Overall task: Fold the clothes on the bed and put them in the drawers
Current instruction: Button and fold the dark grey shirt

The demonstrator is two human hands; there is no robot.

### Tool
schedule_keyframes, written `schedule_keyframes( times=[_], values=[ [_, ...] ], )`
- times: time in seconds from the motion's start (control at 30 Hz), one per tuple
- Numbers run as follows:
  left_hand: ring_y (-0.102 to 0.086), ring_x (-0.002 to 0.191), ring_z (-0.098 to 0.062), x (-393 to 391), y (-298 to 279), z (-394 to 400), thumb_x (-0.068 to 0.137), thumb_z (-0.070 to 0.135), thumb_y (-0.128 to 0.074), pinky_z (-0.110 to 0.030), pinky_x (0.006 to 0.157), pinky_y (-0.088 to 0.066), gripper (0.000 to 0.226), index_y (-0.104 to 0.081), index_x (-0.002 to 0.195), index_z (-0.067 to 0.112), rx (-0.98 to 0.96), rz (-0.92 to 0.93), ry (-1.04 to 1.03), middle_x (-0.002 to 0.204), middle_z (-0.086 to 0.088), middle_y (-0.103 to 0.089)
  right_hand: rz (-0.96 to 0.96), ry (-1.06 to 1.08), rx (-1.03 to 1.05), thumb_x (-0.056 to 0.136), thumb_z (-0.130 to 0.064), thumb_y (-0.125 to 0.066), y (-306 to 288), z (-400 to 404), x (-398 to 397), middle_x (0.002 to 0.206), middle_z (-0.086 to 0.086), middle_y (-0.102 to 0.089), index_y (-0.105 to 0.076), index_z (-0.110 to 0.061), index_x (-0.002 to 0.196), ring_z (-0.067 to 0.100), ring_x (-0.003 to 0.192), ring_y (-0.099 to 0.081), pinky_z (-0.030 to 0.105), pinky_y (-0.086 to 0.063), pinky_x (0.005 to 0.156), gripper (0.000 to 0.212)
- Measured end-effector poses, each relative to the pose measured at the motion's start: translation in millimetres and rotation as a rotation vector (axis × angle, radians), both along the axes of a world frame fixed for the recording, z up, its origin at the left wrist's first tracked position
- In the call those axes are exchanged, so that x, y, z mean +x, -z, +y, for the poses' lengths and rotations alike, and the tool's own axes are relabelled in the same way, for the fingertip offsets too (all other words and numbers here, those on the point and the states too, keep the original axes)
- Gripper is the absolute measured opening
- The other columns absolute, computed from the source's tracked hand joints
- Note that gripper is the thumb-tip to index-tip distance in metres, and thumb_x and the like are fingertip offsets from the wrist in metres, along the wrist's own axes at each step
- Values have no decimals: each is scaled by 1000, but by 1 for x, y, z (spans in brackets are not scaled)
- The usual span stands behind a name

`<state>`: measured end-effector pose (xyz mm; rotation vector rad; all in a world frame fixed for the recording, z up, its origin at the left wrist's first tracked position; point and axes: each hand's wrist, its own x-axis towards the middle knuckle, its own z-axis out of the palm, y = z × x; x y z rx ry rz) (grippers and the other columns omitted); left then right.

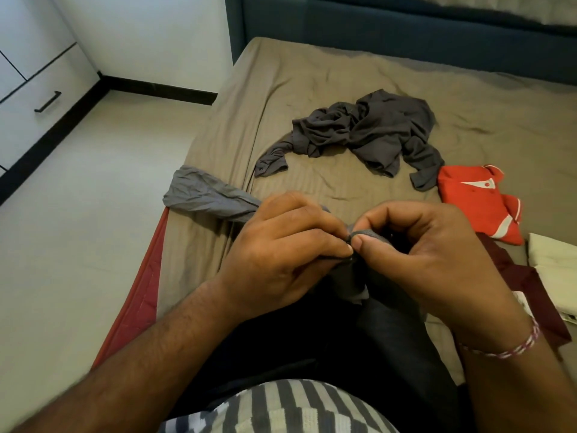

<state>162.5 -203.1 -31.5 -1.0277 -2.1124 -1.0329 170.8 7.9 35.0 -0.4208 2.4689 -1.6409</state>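
Note:
My left hand (281, 254) and my right hand (434, 264) meet over the near part of the bed (312, 76), both pinching a fold of a grey garment (206, 195). Its far end trails left over the bed's edge; its middle is hidden under my hands. A crumpled dark grey shirt (368, 132) lies on the brown sheet further back. To the right lies a folded red shirt (477, 201) with white trim. The drawer (46, 101) with a black handle is in the white cabinet at the far left.
A dark maroon cloth (524, 276) and a cream folded piece (552, 264) lie at the right edge. A blue headboard (374, 32) closes the far side. Pale floor (78, 229) runs between bed and cabinet. Dark fabric covers my lap.

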Motion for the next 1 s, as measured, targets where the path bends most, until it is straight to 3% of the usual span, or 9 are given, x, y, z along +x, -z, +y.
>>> schedule_keyframes(
  times=[0.23,0.4,0.47,0.63,0.8,1.0],
  values=[
    [-65,94,-16,4,-4,5,80,4,-85,-37,81,-52,10,-77,84,7,71,-284,-19,94,0,-72,41,-26,88,85,-20,-73,6,-1,-2,83,-6,-75,-76,-22,87,10,74,-71,29,-59,63,5],
    [-67,84,-18,8,2,10,79,9,-86,-34,72,-57,23,-73,94,20,223,-594,-66,93,10,-71,159,28,229,81,-23,-73,14,-5,0,80,-13,-72,-74,-26,86,8,78,-70,26,-57,66,6],
    [-68,82,-17,9,6,10,79,14,-88,-29,70,-57,25,-74,98,22,244,-605,-90,95,11,-73,160,48,213,80,-26,-72,17,-4,0,80,-12,-73,-75,-27,86,8,78,-70,24,-57,65,6],
    [-72,88,-19,7,9,9,78,25,-89,-43,75,-58,21,-79,96,22,275,-598,-95,94,11,-76,-36,56,-56,84,-8,-76,23,1,-2,85,3,-77,-76,-16,86,21,77,-74,35,-61,68,8],
    [-71,85,-19,5,10,8,80,24,-89,-44,75,-57,16,-79,91,18,289,-544,-59,89,8,-75,-139,52,-220,85,0,-76,30,-3,-4,78,6,-76,-76,-14,82,10,68,-70,17,-52,57,15],
    [-70,91,-18,-1,7,2,82,15,-88,-41,79,-57,16,-79,95,13,201,-505,48,94,6,-75,-207,73,-333,86,5,-73,45,-6,-3,71,5,-73,-77,-14,80,11,65,-65,17,-51,57,20]
  ],
)
